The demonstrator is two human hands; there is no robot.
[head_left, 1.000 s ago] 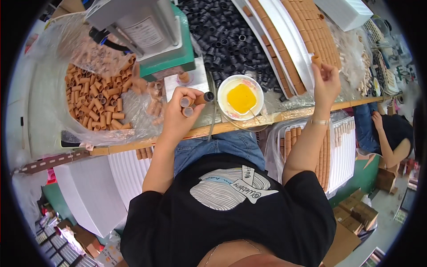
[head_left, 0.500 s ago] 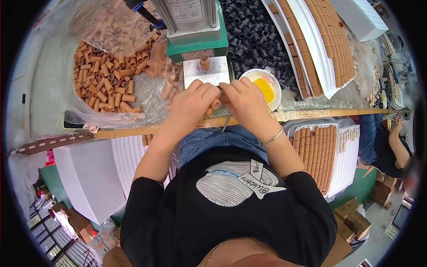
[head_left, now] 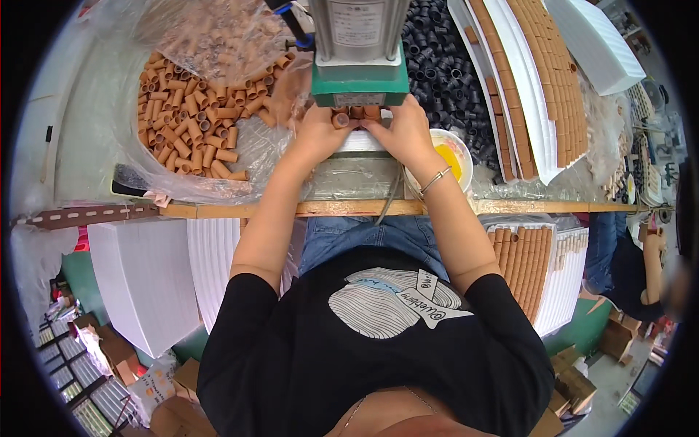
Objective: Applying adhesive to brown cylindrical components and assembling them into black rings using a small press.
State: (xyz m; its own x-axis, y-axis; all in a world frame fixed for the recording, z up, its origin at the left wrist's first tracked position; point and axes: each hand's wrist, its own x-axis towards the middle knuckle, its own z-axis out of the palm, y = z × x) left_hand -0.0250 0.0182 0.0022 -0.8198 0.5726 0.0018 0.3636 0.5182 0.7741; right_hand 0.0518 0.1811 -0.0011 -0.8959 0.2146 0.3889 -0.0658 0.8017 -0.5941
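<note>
Both my hands are at the base of a press, under its green head (head_left: 360, 81). My left hand (head_left: 318, 137) is closed around a short brown tube (head_left: 340, 121), its open end toward me. Beside it, between my hands, more brown tube pieces (head_left: 371, 112) show just below the press head. My right hand (head_left: 405, 137) reaches in from the other side, thumb stretched toward these pieces. Its fingertips are hidden by the press head. A pale metal plate (head_left: 360, 143) lies under my hands.
Loose brown tubes (head_left: 191, 120) heap on plastic sheeting at left. Black fittings (head_left: 450, 87) pile up behind at right. A white bowl (head_left: 466, 164) with yellow contents stands by my right wrist. Trays of brown tubes (head_left: 557, 87) lie farther right. A wooden edge (head_left: 335, 208) borders the table; another person (head_left: 632, 269) is at far right.
My hands have moved forward from the near side of the plate to under the press head. The brown piece standing on the plate is no longer plainly visible there. The view has shifted slightly.
</note>
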